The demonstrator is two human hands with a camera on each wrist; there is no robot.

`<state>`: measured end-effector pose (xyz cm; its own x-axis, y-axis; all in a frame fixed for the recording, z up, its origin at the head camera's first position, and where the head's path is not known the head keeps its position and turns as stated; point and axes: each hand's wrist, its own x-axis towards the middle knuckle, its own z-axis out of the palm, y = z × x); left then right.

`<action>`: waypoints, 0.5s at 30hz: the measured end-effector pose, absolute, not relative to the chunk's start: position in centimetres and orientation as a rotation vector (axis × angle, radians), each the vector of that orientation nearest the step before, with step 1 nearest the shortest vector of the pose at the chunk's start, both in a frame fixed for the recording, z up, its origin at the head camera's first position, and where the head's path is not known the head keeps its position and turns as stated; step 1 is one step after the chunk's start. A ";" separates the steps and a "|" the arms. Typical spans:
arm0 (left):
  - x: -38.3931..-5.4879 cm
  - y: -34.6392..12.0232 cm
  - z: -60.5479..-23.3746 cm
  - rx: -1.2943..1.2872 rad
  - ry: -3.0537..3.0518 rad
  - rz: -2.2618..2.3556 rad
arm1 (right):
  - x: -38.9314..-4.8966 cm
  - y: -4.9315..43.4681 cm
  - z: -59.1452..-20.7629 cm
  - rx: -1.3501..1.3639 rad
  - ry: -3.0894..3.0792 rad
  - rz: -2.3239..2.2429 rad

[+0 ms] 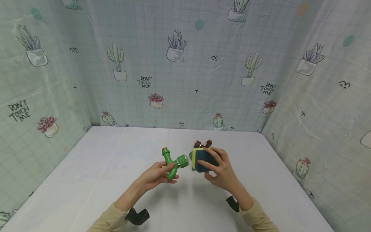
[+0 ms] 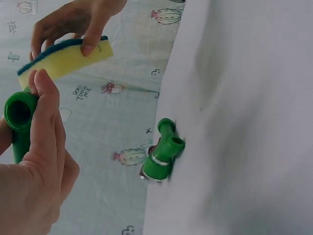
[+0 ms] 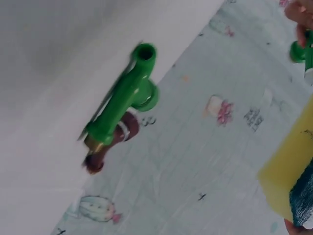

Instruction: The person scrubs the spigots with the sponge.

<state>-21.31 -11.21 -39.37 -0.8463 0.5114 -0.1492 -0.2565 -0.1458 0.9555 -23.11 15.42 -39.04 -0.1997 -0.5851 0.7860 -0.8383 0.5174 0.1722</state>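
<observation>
The head view looks forward and down from above the near side of the bench [image 1: 116,167], farthest off, reaching past its far edge to the printed cloth [image 1: 185,83]. The left wrist view, turned sideways, looks low and close past the left hand [image 2: 39,171] towards that edge. The right wrist view faces it too, slanted and close. All three share the sponge [image 1: 206,160] and the lying green tap [image 3: 120,105].

Passage is offered over the table's [image 1: 95,174] left; behind the sponge [image 1: 202,156] it seems blocked by two taps [image 3: 120,100].
</observation>
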 end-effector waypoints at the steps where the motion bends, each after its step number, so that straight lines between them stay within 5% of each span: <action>1: -21.2 -11.3 -39.4 0.279 1.634 2.039 | -23.0 15.3 -38.9 1.187 -1.881 0.390; 15: -20.8 -10.6 -39.5 0.303 1.596 2.013 | -23.1 15.1 -39.1 1.275 -1.906 0.515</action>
<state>-20.79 -10.58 -39.49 -0.8245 0.5437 -0.1568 -0.2766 -0.1456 0.9499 -23.08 15.09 -39.14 -0.2017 -0.5931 0.7794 -0.9050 0.4173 0.0833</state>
